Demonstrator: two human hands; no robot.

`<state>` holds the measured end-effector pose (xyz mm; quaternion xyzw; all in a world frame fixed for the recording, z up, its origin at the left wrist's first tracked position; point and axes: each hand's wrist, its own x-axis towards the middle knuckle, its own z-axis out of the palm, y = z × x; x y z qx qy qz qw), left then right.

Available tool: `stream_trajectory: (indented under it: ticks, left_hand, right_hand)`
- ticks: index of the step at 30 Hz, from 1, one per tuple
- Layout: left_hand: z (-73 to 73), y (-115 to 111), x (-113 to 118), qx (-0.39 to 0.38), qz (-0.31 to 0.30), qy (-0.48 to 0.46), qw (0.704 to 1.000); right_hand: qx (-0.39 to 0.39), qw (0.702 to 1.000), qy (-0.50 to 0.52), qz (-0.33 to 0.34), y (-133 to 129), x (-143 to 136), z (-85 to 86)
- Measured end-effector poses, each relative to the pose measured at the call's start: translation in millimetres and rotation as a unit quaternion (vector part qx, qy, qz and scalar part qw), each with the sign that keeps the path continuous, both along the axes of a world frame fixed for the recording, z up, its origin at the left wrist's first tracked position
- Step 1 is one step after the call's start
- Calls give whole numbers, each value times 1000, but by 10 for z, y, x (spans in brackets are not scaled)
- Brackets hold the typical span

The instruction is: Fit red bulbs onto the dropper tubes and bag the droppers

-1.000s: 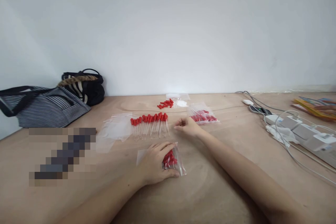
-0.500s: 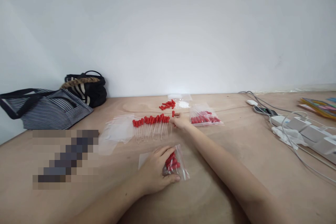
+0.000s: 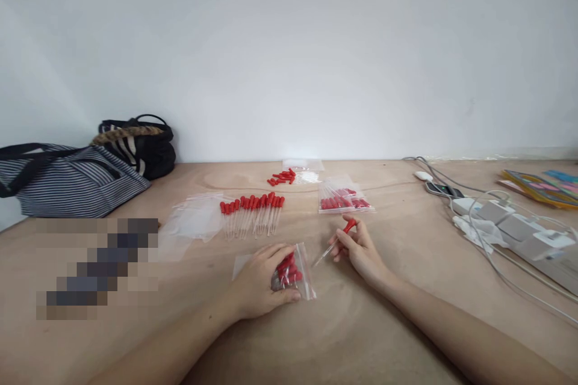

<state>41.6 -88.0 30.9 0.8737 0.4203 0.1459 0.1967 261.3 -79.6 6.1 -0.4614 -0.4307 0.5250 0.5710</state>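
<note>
My left hand (image 3: 262, 280) presses down on a small clear zip bag (image 3: 295, 271) that holds red-capped droppers, near the table's front. My right hand (image 3: 359, 249) pinches one glass dropper with a red bulb (image 3: 336, 240), its tip pointing toward the bag's mouth. Behind my hands a row of several red-capped droppers (image 3: 253, 213) lies side by side on the wooden table (image 3: 406, 264). A filled clear bag of droppers (image 3: 343, 200) sits behind my right hand.
Empty clear bags (image 3: 192, 222) lie left of the dropper row. Loose red caps (image 3: 282, 178) sit near the wall. Striped bags (image 3: 67, 180) stand at the far left. A power strip with cables (image 3: 510, 225) and a phone (image 3: 440, 188) fill the right side.
My right hand picked one dropper from the right end of the row and drew it back toward the bag under my left hand. The left hand stayed put.
</note>
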Motion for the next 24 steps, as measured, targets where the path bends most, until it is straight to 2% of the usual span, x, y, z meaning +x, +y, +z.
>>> stream_trajectory:
  ticks: [4,10,16,21,24]
  left_hand:
    - [5,-3,1,0,5,1,1000]
    - [28,-7,8,2,-1,5,1000]
    - [32,-11,4,7,1,9,1000]
    - [17,-8,-4,10,3,6,1000]
    - [8,-5,-1,8,2,9,1000]
  right_hand:
    - [-29,998,36,31,-45,-97,23]
    - [-70,988,67,117,-105,-104,10]
    - [-10,986,-95,135,-52,77,-8]
    - [27,946,-212,243,-5,226,-34]
    - [54,933,-256,248,-24,162,-26]
